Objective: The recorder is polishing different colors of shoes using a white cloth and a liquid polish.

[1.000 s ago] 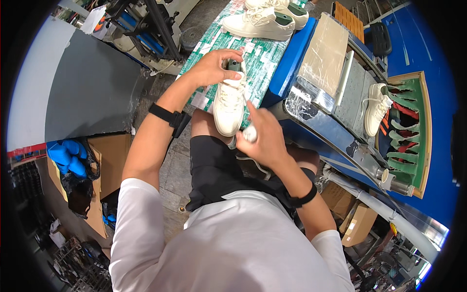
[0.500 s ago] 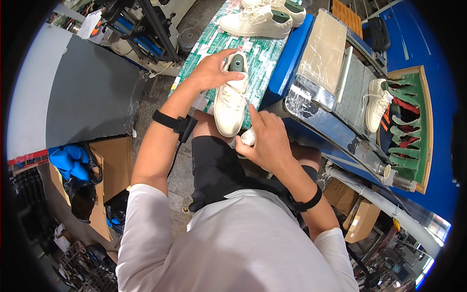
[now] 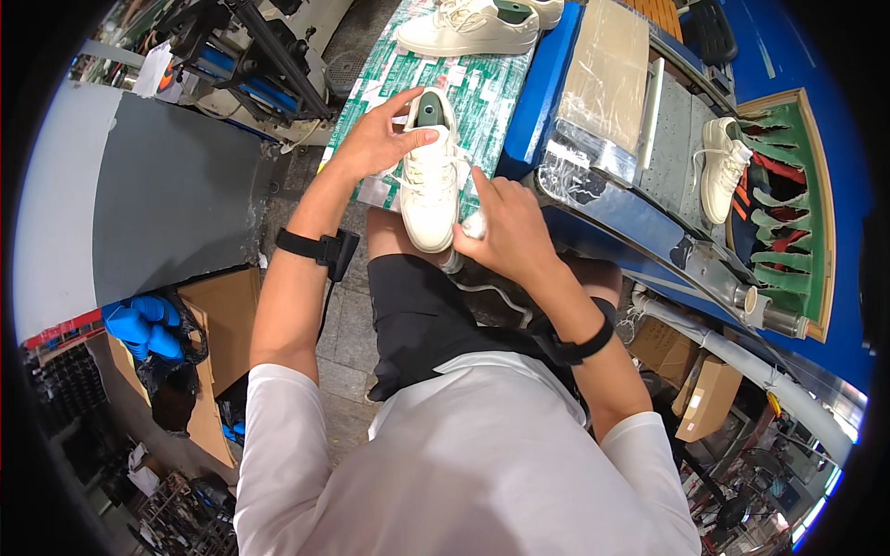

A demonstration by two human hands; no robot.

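A cream lace-up sneaker (image 3: pixel 430 199) with a dark green inner points its toe toward me, over the near edge of the table covered in green-and-white printed sheeting (image 3: pixel 371 120). My left hand (image 3: pixel 382 141) is closed on the sneaker's heel and collar, its thumb lying across the tongue. Close to the shoe's right side, my right hand (image 3: pixel 512 227) has its index finger raised by the laces. Between its thumb and curled fingers sits a small crumpled white wad (image 3: pixel 474 224), mostly hidden; its material is unclear.
More cream sneakers (image 3: pixel 468 30) stand at the table's far end. On the right is a blue-and-metal conveyor machine (image 3: pixel 640 190), with a single sneaker (image 3: pixel 723 169) before its opening of green flaps (image 3: pixel 788 250). A grey panel (image 3: pixel 181 185) rises at the left, above cardboard (image 3: pixel 222 324).
The sneaker has shifted slightly left and now stands a little more upright, with my left hand still on its heel. My right hand keeps the white wad beside it. The whole view has shifted slightly.
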